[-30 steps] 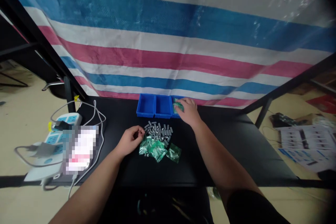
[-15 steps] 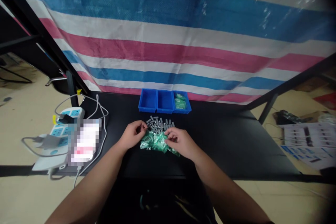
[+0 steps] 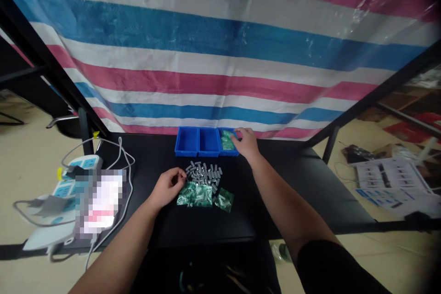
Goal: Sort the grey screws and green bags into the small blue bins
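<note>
My left hand rests by the left edge of a pile of small grey cylindrical parts, its thumb and fingers closed together; what lies between them is too small to make out. Just below the pile are green plastic bags with parts inside, and one separate green bag lies to their right. My right hand is over the right edge of the rightmost blue bin, fingers curved beside the green bags in it. Whether it grips anything is unclear.
Two more blue bins, the left and the middle, adjoin the right one. On the left of the black table are a power strip, a blurred phone-like device and white cables. A striped sheet hangs behind.
My right hand has moved from the green bags near the pile up to the right bin. My left hand stays by the pile. The camera view has shifted, and one green bag now shows separately.
</note>
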The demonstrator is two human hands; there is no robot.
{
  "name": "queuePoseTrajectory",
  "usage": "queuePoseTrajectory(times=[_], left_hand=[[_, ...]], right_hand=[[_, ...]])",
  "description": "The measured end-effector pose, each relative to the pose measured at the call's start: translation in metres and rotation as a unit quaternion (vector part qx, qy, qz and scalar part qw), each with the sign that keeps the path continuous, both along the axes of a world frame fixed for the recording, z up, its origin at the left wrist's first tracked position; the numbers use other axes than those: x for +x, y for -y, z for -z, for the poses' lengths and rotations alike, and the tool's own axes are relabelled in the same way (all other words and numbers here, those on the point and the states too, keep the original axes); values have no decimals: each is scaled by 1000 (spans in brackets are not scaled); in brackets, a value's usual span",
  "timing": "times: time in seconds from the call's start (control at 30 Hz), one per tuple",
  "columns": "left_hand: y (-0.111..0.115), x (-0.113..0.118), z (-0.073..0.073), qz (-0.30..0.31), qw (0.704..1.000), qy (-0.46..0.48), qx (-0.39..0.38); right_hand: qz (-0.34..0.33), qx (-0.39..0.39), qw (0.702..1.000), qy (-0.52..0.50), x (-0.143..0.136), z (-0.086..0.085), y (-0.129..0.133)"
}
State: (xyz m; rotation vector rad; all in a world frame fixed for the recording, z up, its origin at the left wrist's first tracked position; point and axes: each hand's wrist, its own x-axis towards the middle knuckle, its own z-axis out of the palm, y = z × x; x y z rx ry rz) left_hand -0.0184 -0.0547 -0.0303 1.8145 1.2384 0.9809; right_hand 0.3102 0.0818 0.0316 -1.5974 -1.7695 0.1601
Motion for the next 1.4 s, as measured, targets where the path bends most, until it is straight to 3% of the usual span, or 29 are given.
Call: queuePoseTrajectory(times=[0.13, 0.3, 0.4, 0.47, 0.53, 0.6, 0.7, 0.8, 0.93, 1.07, 1.17, 1.27, 1.33, 1.4], left_hand=[[0, 0, 1, 3, 1000, 8, -2], [-1, 0, 4, -1, 1000, 11, 5], [-1, 0, 3, -6, 1000, 1, 11], [-1, 0, 1, -10, 1000, -7, 16], [-1, 0, 0, -14, 1000, -11, 20], [-1, 0, -1, -18, 1000, -8, 21], [0, 0, -1, -20, 1000, -8, 20], [0, 1, -2, -20, 1000, -10, 15], [0, 1, -1, -16, 1000, -14, 14], [-1, -1, 2, -15, 1000, -14, 13], [-1, -2, 3, -9, 1000, -14, 17], [-2, -2, 3, -4, 1000, -8, 19], [-2, -2, 4, -5, 1000, -4, 15], [-3, -2, 6, -7, 1000, 1, 9]], right_hand=[[-29, -40, 989, 139, -9, 7, -6], [-51, -78, 982, 163, -16, 1, -2], [-58, -45, 984, 163, -30, -11, 23], [-138, -28, 976, 163, -46, -19, 49], [-242, -82, 955, 154, -63, -24, 79], [-280, -121, 937, 171, -78, -25, 105], [-286, -164, 917, 225, -90, -19, 129], [-276, -196, 919, 204, -92, -11, 134], [-299, -223, 923, 90, -84, -5, 130], [-332, -253, 899, -133, -65, -7, 112], [-280, -197, 903, -258, -43, -10, 81], [-185, -117, 940, -262, -20, -11, 37], [-100, -62, 977, -176, -7, -10, 9], [-66, -41, 988, -136, 2, -9, -12]])
